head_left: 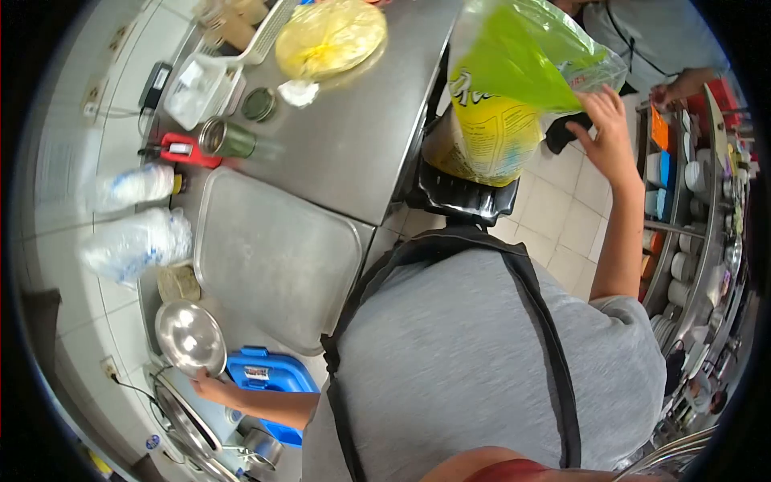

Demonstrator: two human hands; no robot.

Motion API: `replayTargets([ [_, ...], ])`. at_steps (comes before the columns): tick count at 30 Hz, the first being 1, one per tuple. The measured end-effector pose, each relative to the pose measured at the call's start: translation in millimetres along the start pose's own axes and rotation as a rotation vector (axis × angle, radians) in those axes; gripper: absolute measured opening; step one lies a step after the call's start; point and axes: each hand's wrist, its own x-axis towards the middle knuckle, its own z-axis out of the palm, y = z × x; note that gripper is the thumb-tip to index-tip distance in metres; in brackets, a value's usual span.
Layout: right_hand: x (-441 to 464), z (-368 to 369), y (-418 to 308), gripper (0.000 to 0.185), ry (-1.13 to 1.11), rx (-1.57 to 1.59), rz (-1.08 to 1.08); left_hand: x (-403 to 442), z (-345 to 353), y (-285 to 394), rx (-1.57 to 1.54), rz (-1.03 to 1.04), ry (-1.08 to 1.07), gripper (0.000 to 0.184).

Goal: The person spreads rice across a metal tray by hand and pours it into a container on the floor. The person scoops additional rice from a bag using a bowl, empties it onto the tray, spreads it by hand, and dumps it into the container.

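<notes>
My left hand [213, 387] grips the rim of a shiny metal bowl [191, 336] at the left, beside the counter's tray. On the other side, my right hand [606, 128] is at the upper edge of a big green and yellow plastic bag [498, 132]. A corner of the bag's green film stretches to its fingers, while the thumb stands apart from them. The bag is upright on a black seat or stand [464, 193], its raised film blurred. What the bag contains is hidden.
A metal tray [277, 257] lies on the steel counter [353, 136], near a glass jar [229, 138] and a tied yellow bag [331, 36]. A blue lidded box [277, 371] sits by my left forearm. Dish shelves [683, 233] and another person [658, 40] are at right.
</notes>
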Motion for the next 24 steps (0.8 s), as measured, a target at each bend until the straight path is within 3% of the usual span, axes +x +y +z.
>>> replayTargets([
  [1,6,-2,12,0.040,0.080,-0.026,-0.035,-8,16,14,-0.175,0.083,-0.070,0.057],
  [2,5,0,26,0.040,0.076,-0.026,-0.022,1,35,18,-0.084,0.322,-0.225,0.060],
  [4,7,3,54,0.029,0.033,0.020,-0.110,-71,123,107,-0.368,0.066,-0.471,0.066],
  [5,12,2,50,0.018,0.058,0.077,-0.173,-114,171,143,-0.440,0.101,-0.575,0.071],
  [6,12,9,48,0.017,0.101,0.097,-0.224,-149,209,176,-0.413,0.012,-0.633,0.075],
  [8,8,17,45,0.017,0.043,0.137,-0.303,-201,287,218,-0.458,0.081,-1.038,0.072],
  [9,7,21,43,0.018,0.081,0.164,-0.337,-250,323,247,-0.426,0.143,-1.099,0.071],
  [11,3,26,41,0.018,0.141,0.224,-0.392,-345,380,296,-0.387,0.461,-1.303,0.065],
  [13,-1,27,45,0.017,0.156,0.267,-0.401,-418,425,322,-0.287,0.843,-1.354,0.054],
  [16,0,28,53,0.021,0.261,0.340,-0.392,-532,451,354,-0.070,1.256,-1.893,0.062],
  [17,3,29,55,0.024,0.362,0.329,-0.392,-557,484,320,0.001,1.715,-1.754,0.039],
  [18,6,32,56,0.028,0.462,0.314,-0.393,-586,488,307,-0.058,1.918,-1.764,0.030],
  [21,23,41,45,0.032,0.634,0.485,-0.425,-673,517,257,0.695,2.568,-1.734,0.026],
  [23,26,33,40,0.035,0.718,0.626,-0.447,-714,570,195,1.044,2.666,-1.767,0.026],
  [24,22,22,34,0.038,0.703,0.650,-0.454,-714,575,191,0.972,2.576,-1.751,0.023],
])
